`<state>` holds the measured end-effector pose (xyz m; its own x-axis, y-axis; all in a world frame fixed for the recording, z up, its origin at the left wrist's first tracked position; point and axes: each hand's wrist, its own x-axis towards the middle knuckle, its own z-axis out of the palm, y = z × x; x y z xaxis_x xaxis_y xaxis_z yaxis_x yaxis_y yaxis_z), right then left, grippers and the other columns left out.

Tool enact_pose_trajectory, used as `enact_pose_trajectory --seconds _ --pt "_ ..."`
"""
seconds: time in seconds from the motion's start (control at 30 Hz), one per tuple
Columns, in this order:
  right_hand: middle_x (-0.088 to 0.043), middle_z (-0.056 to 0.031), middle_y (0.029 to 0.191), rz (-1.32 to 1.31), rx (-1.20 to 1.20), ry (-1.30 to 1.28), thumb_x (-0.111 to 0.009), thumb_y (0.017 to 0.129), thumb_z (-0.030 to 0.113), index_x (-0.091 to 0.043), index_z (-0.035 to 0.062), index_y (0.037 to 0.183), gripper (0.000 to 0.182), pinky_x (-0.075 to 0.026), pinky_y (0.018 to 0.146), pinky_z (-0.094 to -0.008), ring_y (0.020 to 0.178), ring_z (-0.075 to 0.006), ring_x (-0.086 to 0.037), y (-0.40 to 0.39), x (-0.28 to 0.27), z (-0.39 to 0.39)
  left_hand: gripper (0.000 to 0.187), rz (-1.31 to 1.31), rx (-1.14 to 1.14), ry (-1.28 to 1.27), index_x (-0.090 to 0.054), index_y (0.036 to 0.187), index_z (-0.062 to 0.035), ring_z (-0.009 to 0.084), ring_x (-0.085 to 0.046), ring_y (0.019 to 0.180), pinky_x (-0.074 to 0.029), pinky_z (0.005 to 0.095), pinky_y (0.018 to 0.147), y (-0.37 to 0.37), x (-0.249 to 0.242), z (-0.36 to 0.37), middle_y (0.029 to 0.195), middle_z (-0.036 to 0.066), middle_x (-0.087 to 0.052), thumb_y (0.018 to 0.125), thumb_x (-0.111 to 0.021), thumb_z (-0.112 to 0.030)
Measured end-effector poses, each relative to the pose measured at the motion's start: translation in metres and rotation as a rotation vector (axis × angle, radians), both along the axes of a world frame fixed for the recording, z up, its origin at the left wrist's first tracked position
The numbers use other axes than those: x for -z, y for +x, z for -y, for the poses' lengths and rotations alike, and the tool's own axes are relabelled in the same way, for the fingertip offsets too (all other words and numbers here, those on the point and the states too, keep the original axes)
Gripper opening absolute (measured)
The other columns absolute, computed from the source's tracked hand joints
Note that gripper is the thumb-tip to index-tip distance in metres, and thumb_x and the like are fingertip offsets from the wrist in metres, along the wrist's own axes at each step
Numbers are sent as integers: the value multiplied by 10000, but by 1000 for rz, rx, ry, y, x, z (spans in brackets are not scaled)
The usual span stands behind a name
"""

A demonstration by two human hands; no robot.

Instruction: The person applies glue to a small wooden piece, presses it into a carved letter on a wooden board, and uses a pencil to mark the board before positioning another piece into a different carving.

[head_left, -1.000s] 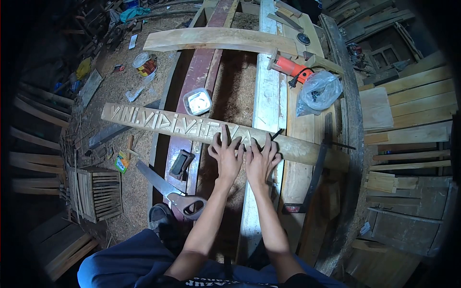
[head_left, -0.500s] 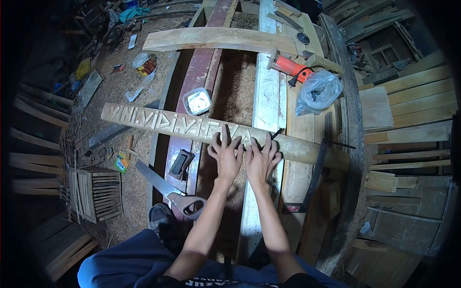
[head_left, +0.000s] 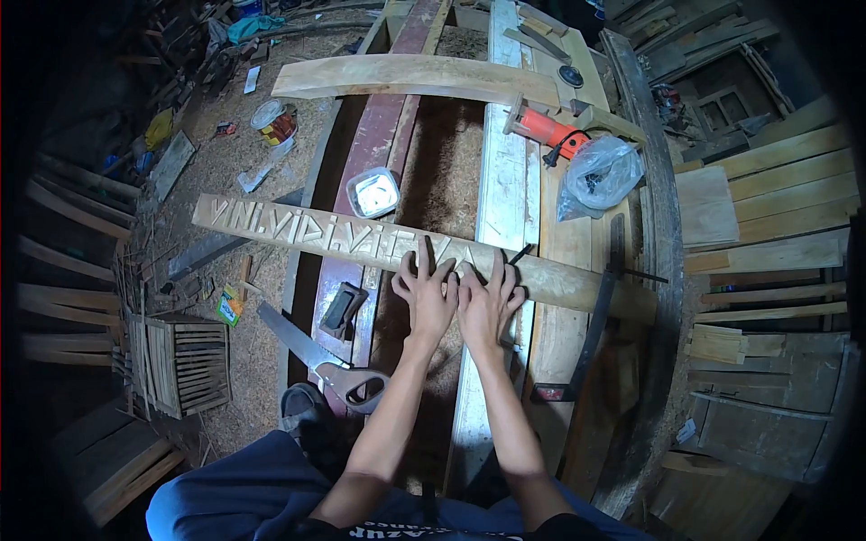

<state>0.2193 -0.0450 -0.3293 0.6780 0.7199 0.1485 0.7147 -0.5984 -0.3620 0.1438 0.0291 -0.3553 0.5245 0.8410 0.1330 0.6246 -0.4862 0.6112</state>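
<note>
A long wooden board [head_left: 361,242] with raised letters lies across the bench beams, its lettering running from the left end to beneath my fingers. My left hand [head_left: 428,296] rests at the board's near edge, fingers spread and bent over the last letters. Beside it, nearly touching, my right hand [head_left: 485,302] has its fingers apart on the board. Whether a small piece lies under the fingertips cannot be made out. Just right of my right hand, a thin black tool [head_left: 520,254] lies on the board. A black clamp bar [head_left: 603,311] crosses the board's right part.
A handsaw [head_left: 329,365], a black block-like tool [head_left: 342,310] and a clear tub [head_left: 373,193] sit left of my hands. Beyond are a plain plank [head_left: 406,74], an orange power tool [head_left: 548,131] and a plastic bag [head_left: 600,173]. A slatted crate [head_left: 185,365] stands lower left.
My right hand has shifted slightly left, closer to my left hand. The view has moved very slightly; the board lies as before.
</note>
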Motion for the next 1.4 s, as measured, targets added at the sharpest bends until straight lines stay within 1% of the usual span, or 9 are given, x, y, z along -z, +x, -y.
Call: enact_pose_trajectory --seconds 0.13,0.23,0.37,0.8,1.1,1.2,1.27,1.3,1.4 --pt "-389 -197 1592 17 38 78 -670 935 243 -716 149 1300 380 -233 1113 -602 1438 -389 -344 5 9 -4 329 3 -6 -4 -757 1236 -129 476 -255 1453 -182 640 1140 1 0 -1 1705 189 -232 939 -666 -238" --pt "-426 -188 1567 58 25 72 -699 912 236 -730 98 1250 366 -236 1104 -568 1425 -369 -363 15 9 -6 331 5 -3 -21 -751 1250 -154 482 -263 1455 -159 651 1149 0 -1 -3 1711 174 -231 939 -677 -240" --pt "-447 -183 1551 60 15 47 -722 895 231 -751 101 1214 346 -249 1088 -551 1420 -362 -371 20 8 -9 323 6 4 -27 -753 1252 -196 486 -263 1463 -149 665 1155 -2 -1 -5 1720 144 -228 938 -686 -235" --pt "-463 -171 1539 48 30 95 -730 883 224 -777 122 1186 323 -243 1087 -546 1414 -351 -377 19 10 -7 290 -18 -4 -47 -772 1226 -219 487 -263 1469 -144 674 1159 0 0 -7 1713 131 -257 952 -689 -261" --pt "-426 -174 1574 23 -2 80 -731 884 211 -767 145 1209 333 -234 1106 -571 1440 -374 -355 13 2 -5 324 -54 -8 -11 -757 1247 -216 472 -277 1458 -156 604 1170 -1 -9 -5 1707 137 -271 931 -691 -239" --pt "-408 -175 1590 -8 -34 71 -730 883 195 -769 163 1206 326 -224 1120 -578 1459 -382 -339 6 5 -2 350 -25 -9 -11 -740 1275 -217 467 -279 1455 -156 612 1165 -2 -8 -2 1707 140 -270 929 -688 -239" --pt "-400 -175 1597 -22 -33 73 -730 882 186 -771 170 1202 323 -220 1126 -579 1466 -384 -332 5 8 -2 371 -4 -1 -24 -727 1293 -173 481 -255 1456 -174 683 1125 -3 -8 -1 1715 160 -228 925 -687 -198" --pt "-396 -174 1600 -10 -35 69 -731 882 187 -771 170 1203 324 -220 1125 -581 1464 -385 -333 4 8 -3 371 -3 0 -22 -727 1293 -173 481 -255 1456 -174 683 1125 -3 -6 0 1715 160 -228 925 -687 -198" --pt "-397 -172 1600 -12 -35 70 -731 884 184 -771 165 1203 322 -222 1122 -584 1459 -380 -339 6 0 -2 364 2 -26 -23 -727 1293 -210 460 -274 1459 -135 635 1168 -1 -5 2 1713 116 -268 933 -682 -245"
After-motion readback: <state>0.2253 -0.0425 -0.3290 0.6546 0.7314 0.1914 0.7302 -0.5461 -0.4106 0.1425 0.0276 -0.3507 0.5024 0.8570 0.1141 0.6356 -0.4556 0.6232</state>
